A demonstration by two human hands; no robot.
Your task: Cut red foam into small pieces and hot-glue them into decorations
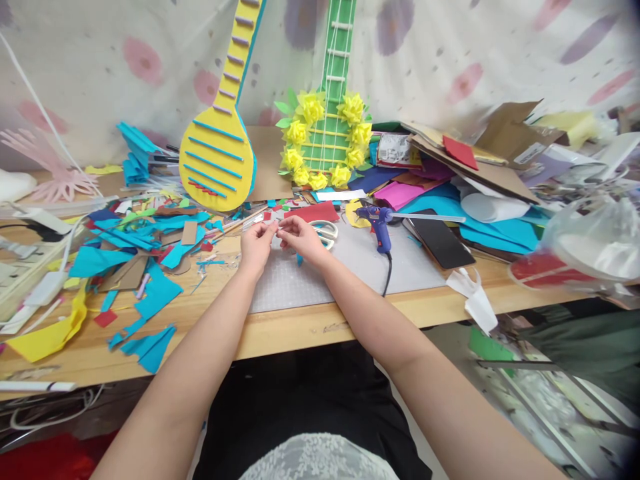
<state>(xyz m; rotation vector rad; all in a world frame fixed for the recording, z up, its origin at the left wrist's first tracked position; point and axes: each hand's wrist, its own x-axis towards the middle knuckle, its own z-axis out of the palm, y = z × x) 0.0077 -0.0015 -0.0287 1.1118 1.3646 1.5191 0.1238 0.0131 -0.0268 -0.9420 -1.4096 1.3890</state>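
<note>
My left hand [259, 241] and my right hand [299, 238] are close together over the grey cutting mat [285, 287], fingertips pinched. Whatever they hold between them is too small to make out. Just right of my right hand lies a pair of white-handled scissors [330, 231], partly covered by it. Behind the hands is a piece of red paper [320, 213]. A blue glue gun [381, 230] with a glue stick in its back rests on the mat's right part, its cord running toward the front edge.
A yellow paper instrument [215, 163] and a green one [330, 140] ringed with yellow flowers lean at the back. Blue paper scraps [155, 293] litter the left. A black phone [440, 241], stacked cardboard [480, 167] and a plastic-covered tub [565, 260] stand at right.
</note>
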